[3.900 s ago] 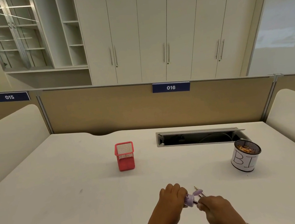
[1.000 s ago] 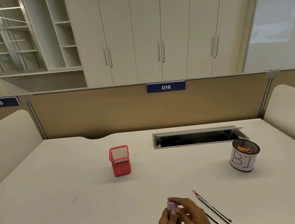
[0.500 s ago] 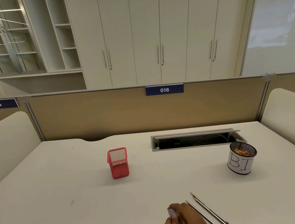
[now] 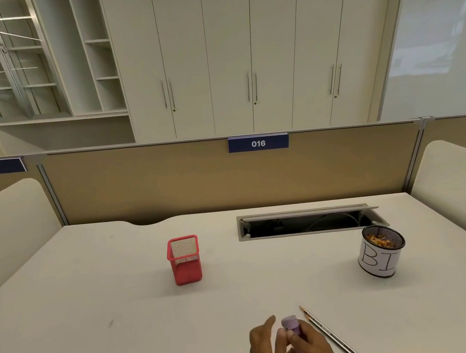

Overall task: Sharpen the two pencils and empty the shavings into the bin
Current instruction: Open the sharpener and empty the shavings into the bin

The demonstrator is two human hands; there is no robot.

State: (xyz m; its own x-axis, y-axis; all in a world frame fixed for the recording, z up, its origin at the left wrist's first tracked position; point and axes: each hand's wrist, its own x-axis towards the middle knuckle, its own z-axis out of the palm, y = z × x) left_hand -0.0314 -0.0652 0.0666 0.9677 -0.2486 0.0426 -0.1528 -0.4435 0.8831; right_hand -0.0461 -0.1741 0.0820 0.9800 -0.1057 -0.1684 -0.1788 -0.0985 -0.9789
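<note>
Two dark pencils (image 4: 331, 333) lie side by side on the white desk (image 4: 95, 310), tips pointing away from me, just right of my hands. A small purple sharpener (image 4: 291, 323) stands upright at the desk's front edge. My right hand (image 4: 311, 348) is wrapped around its lower part. My left hand (image 4: 264, 348) sits beside it on the left, fingers spread, thumb side near the sharpener. A round black mesh bin (image 4: 380, 252) with a white "BI" label holds orange shavings at the right.
A red mesh pencil holder (image 4: 184, 260) stands mid-desk. An open cable slot (image 4: 307, 221) runs along the back right. A tan partition (image 4: 168, 181) with a "016" tag closes the far side, and padded side panels flank the desk.
The pencils, held with the sharpener before, now lie on the desk. Both hands had closed on the sharpener; now my left hand has opened and drawn slightly left.
</note>
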